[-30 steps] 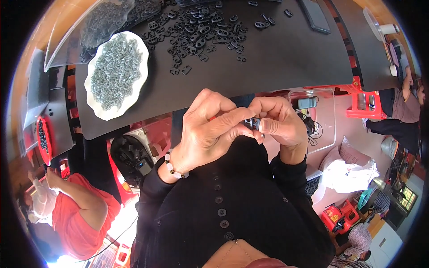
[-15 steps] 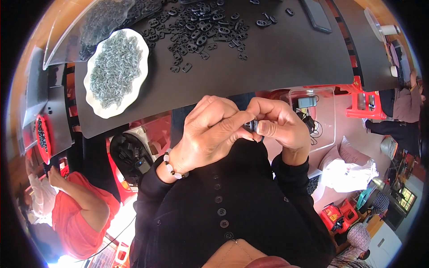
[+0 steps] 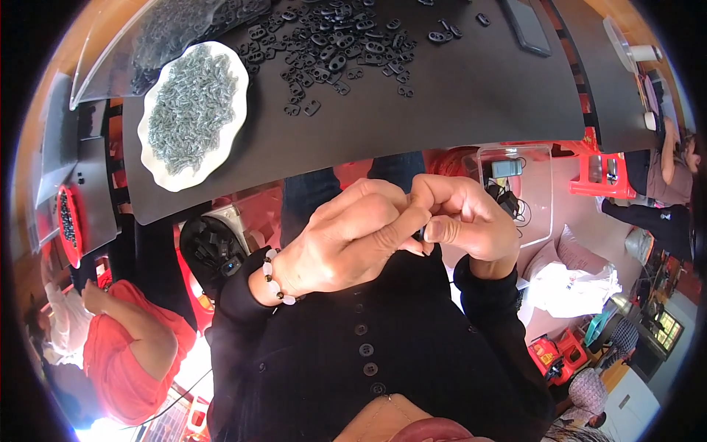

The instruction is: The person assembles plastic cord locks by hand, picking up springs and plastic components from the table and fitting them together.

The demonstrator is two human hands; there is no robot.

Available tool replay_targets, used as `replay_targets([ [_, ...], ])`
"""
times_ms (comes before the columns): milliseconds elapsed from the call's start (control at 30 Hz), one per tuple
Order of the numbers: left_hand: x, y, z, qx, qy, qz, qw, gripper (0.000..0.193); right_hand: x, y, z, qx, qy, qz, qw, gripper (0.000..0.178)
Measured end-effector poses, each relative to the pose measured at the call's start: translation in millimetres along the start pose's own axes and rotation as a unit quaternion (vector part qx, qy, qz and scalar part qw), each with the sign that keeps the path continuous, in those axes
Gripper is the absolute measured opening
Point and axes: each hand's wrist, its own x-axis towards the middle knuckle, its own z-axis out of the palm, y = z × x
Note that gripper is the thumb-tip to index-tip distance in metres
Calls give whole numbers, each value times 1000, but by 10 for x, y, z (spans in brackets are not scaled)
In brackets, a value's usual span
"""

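Observation:
My left hand (image 3: 346, 239) and my right hand (image 3: 468, 221) meet close to my chest, below the table edge. Their fingertips pinch one small black plastic part (image 3: 422, 234), almost wholly hidden between thumbs and fingers. A bead bracelet circles my left wrist. On the black table (image 3: 471, 103) above lies a scattered pile of black plastic parts (image 3: 335, 44). A white scalloped plate (image 3: 151, 158) at the left holds a heap of small grey metal springs (image 3: 188, 107).
A clear plastic bag (image 3: 158, 33) of grey parts lies behind the plate. A person in red sits at the lower left. A clear box (image 3: 515, 188) with cables, a red stool (image 3: 607, 177) and another person are at the right.
Both hands stay joined on the small part. The fingers have shifted slightly and the part is now more hidden between them.

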Motion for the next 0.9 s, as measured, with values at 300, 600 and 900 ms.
replay_targets([
  [300, 48, -177, -32, 6, 67, -51, 996, 48, 187, 141, -107, 37, 0, -81, 996, 40],
  [600, 99, -225, -169, 103, 102, -34, 989, 42, 334, 182, -108, 79, 5, -81, 994, 43],
  [900, 296, -57, -787, 288, 116, -41, 950, 41, 384, 215, -52, 15, 20, -75, 997, 33],
])
